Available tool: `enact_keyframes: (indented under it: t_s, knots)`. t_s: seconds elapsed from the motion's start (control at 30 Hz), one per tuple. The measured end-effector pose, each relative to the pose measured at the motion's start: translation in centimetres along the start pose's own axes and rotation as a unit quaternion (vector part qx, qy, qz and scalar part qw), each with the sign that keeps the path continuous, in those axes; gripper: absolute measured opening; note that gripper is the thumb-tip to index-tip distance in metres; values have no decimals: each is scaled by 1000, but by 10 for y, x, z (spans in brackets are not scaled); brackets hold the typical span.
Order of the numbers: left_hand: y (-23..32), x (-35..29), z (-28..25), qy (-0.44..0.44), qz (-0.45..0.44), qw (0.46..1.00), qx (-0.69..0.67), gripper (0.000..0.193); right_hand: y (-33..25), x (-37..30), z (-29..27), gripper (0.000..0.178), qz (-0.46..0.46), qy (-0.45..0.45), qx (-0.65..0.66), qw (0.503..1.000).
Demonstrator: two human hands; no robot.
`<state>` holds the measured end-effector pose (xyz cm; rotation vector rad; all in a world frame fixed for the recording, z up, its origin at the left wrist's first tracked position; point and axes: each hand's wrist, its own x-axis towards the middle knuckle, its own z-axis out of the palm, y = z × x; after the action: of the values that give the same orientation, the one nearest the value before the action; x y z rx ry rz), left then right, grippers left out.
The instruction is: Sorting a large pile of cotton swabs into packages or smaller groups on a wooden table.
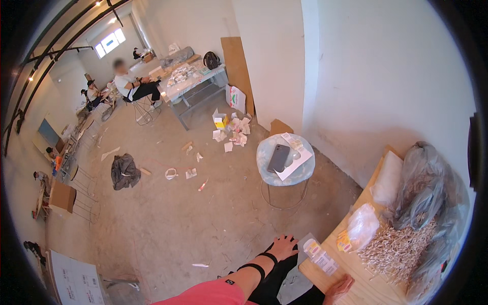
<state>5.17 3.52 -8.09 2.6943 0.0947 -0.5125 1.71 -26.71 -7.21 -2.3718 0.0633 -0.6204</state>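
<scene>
My left hand (283, 249) rests on my black-trousered knee with its fingers spread, holding nothing. At the edge of the wooden table (333, 244), my right hand (339, 288) lies with its fingers extended; no object shows in it, though part of it is cut by the lower edge. Between the hands, a clear packet with yellow and white print (320, 256) sits on the table corner. Farther right is a big heap of thin sticks (399, 249), which look like cotton swabs, spilling from a grey plastic bag (424, 188).
A clear plastic bundle (367, 223) and a white roll-shaped bag (387, 179) lie behind the packet. A round stool (263, 175) carries a dark phone (278, 158) and a white card. Paper scraps (239, 133) and a black bag (125, 172) litter the floor. People sit at tables farther off.
</scene>
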Motion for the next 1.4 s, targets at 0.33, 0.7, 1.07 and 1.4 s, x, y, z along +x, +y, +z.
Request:
enact_keyframes:
  t_s: [0.33,0.7,1.07,1.4]
  knots:
    - [-5,18,1,-15,-7,1000,4,39,5,-1,2,18,-1,11,10,1000]
    - [-4,11,-6,34,5,999,27,29,-4,1,0,14,8,-9,-4,1000]
    - [4,-43,-11,94,24,995,5,62,4,0,2,17,7,-21,-19,1000]
    - [4,-63,-2,113,42,992,27,68,-5,-1,4,14,5,14,11,1000]
